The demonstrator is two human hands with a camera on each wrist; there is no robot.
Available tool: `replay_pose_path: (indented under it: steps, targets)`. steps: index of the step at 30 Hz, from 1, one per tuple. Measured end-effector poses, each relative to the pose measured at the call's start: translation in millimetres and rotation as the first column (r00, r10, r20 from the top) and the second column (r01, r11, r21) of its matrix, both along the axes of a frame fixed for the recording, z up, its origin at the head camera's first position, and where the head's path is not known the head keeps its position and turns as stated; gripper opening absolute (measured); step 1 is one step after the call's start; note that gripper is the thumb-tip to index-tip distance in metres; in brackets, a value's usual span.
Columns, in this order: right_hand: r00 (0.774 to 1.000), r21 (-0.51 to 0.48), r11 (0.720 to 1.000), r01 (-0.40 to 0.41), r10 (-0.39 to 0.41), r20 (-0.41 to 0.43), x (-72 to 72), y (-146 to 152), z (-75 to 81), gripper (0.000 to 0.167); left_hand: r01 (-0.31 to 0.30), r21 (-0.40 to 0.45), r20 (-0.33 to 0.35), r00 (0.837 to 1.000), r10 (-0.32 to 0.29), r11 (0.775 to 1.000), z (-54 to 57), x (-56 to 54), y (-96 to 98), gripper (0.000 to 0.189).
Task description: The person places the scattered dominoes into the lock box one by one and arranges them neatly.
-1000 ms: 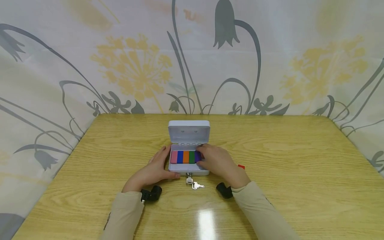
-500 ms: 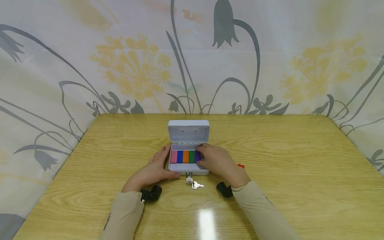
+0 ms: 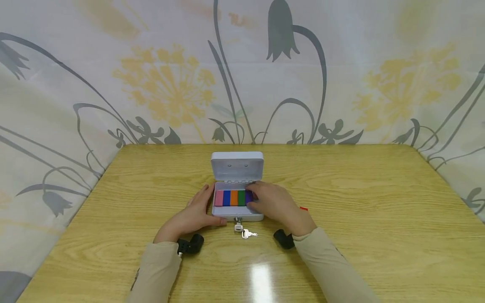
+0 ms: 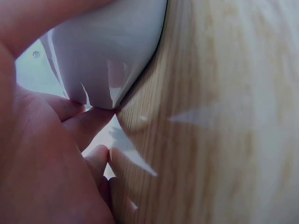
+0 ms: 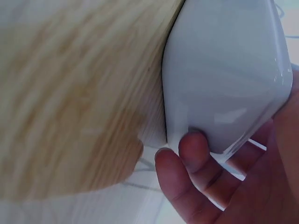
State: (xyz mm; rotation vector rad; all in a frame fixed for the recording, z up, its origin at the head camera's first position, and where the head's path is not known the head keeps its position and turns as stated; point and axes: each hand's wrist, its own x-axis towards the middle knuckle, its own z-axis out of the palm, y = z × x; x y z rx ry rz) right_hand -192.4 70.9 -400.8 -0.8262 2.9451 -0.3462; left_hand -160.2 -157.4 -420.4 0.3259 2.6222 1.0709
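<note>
In the head view a small white metal cash box (image 3: 225,211) stands on the table with its lid (image 3: 237,167) raised. A row of coloured blocks lies inside: pink (image 3: 219,198), blue, orange, green and, at the right end, a purple block (image 3: 248,198). My left hand (image 3: 193,216) grips the box's left side, thumb along the front wall, fingers towards the back corner. My right hand (image 3: 275,203) reaches over the right wall and pinches the purple block between thumb and fingers. In the right wrist view, fingers (image 5: 195,150) of that hand touch the box's outer wall.
A key (image 3: 238,226) sits in the front lock, and a second key (image 3: 249,233) hangs beside it on the table. Something red (image 3: 304,208) shows partly behind my right wrist. A flowered curtain (image 3: 242,84) closes off the back of the wooden table (image 3: 360,202).
</note>
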Motion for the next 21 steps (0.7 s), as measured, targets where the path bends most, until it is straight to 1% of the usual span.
replay_pose_path:
  steps: [5,9,17,21]
  targets:
    - [0.999,-0.047,0.998,-0.03,0.031,0.022,-1.0,5.1,1.1,0.043,-0.004,0.004,0.011,1.0,0.004,1.0,0.6,1.2,1.1,0.109]
    - [0.998,-0.097,0.994,-0.044,0.048,0.039,-2.8,9.9,3.2,0.038,-0.001,0.004,0.01,1.0,0.001,1.0,1.5,2.0,2.2,0.109]
    - [0.998,-0.15,0.988,-0.038,0.046,0.047,-3.0,17.5,12.7,0.034,-0.006,0.002,0.016,1.0,0.006,1.0,1.9,1.8,2.1,0.109]
    - [0.997,-0.192,0.981,-0.036,0.048,0.059,-2.6,20.8,18.6,0.033,-0.005,0.002,0.017,1.0,0.005,1.0,1.8,1.2,1.4,0.109]
